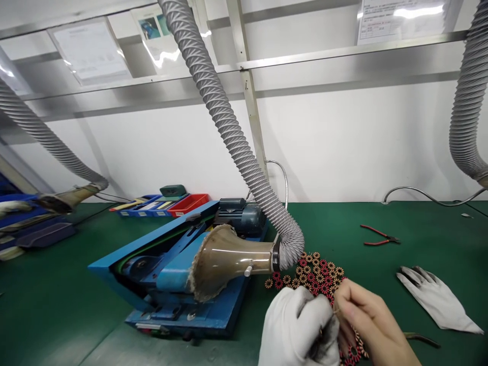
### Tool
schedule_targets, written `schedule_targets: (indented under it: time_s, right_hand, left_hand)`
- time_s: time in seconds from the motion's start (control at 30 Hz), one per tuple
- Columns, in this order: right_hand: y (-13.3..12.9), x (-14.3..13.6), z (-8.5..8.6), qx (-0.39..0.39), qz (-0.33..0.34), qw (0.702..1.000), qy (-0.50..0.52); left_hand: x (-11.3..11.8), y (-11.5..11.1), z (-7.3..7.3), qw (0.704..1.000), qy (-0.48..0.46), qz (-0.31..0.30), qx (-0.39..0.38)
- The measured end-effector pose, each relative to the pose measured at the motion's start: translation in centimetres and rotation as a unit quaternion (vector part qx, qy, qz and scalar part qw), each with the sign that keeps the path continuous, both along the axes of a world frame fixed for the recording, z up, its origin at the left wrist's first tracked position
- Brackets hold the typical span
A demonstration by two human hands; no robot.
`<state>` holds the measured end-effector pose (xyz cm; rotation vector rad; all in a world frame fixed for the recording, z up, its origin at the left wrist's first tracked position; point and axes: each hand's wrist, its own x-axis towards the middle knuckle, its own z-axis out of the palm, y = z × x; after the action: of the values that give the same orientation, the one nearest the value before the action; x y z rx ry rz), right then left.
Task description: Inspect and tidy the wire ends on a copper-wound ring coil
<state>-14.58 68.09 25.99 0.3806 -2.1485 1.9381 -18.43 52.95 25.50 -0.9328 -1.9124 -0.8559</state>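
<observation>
My left hand [299, 325] wears a white glove and is curled closed, low in the view right of centre. Bare and pinched closed, my right hand [362, 315] meets it at the fingertips. Something thin shows between the two hands, too small to make out. Just beyond and beneath them lie many small round toothed pieces [318, 274], red and copper coloured, spread on the green table [335, 223].
A blue belt machine [171, 284] with a brown suction funnel [229, 259] and grey hose [236, 137] stands left of my hands. Red-handled pliers [381, 236], a white glove [438, 300] and another tool's handle [423, 339] lie right. Red and blue trays [188, 204] sit behind the machine.
</observation>
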Motion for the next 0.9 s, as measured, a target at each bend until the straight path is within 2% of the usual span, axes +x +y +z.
schedule_targets:
  time_s: [0.03, 0.07, 0.13, 0.2, 0.27, 0.37, 0.47, 0.53, 0.6, 0.67, 0.73, 0.77, 0.8, 0.83, 0.9]
  right_hand:
    - [0.1, 0.0, -0.1, -0.056, 0.022, 0.998, -0.022]
    - [0.3, 0.0, -0.2, -0.071, 0.022, 0.997, -0.005]
    - [0.5, -0.1, -0.2, 0.008, -0.037, 0.992, 0.117]
    - [0.5, -0.4, 0.1, 0.121, -0.083, 0.957, 0.251]
    - [0.5, -0.8, 0.4, 0.17, -0.079, 0.924, 0.333]
    - [0.3, -1.1, 0.7, 0.192, -0.075, 0.905, 0.372]
    - [0.2, -1.0, 0.9, 0.222, -0.078, 0.896, 0.376]
    - [0.0, -0.6, 0.8, 0.222, -0.092, 0.909, 0.34]
    - [-0.3, -0.2, 0.6, 0.171, -0.1, 0.955, 0.221]
    - [-0.4, 0.1, 0.2, 0.041, -0.043, 0.998, 0.033]
    - [-0.4, 0.3, 0.0, -0.096, 0.034, 0.991, -0.085]
    - [-0.3, 0.3, -0.1, -0.124, 0.037, 0.988, -0.086]
    - [-0.2, 0.2, -0.1, -0.114, 0.012, 0.992, -0.048]
    - [-0.1, 0.1, -0.1, -0.068, -0.03, 0.997, 0.02]
    - [0.3, -0.3, 0.0, 0.062, -0.088, 0.98, 0.166]
  left_hand:
    - [0.0, -0.1, 0.0, 1.0, -0.017, -0.015, 0.009]
    - [-0.1, -0.2, 0.0, 0.998, -0.041, -0.037, 0.02]
    - [-0.2, -0.5, 0.0, 0.993, -0.083, -0.071, 0.047]
    - [-0.2, -0.7, 0.1, 0.989, -0.109, -0.079, 0.065]
    - [-0.2, -0.7, 0.1, 0.985, -0.135, -0.091, 0.063]
    - [0.1, -0.6, 0.2, 0.977, -0.171, -0.118, 0.049]
    - [0.5, -0.2, 0.3, 0.981, -0.165, -0.084, 0.063]
    - [0.7, 0.0, 0.5, 0.988, -0.133, -0.054, 0.052]
    - [0.7, 0.1, 0.8, 0.997, -0.072, -0.025, 0.008]
    - [0.5, 0.1, 0.9, 0.999, -0.015, -0.004, -0.036]
    - [0.4, 0.0, 0.8, 0.999, -0.011, -0.002, -0.032]
    - [0.4, -0.1, 0.7, 0.999, -0.03, -0.011, -0.009]
    - [0.4, -0.1, 0.6, 0.998, -0.056, -0.021, 0.02]
    - [0.4, -0.2, 0.4, 0.995, -0.083, -0.03, 0.05]
    - [0.4, -0.2, 0.2, 0.986, -0.13, -0.055, 0.084]
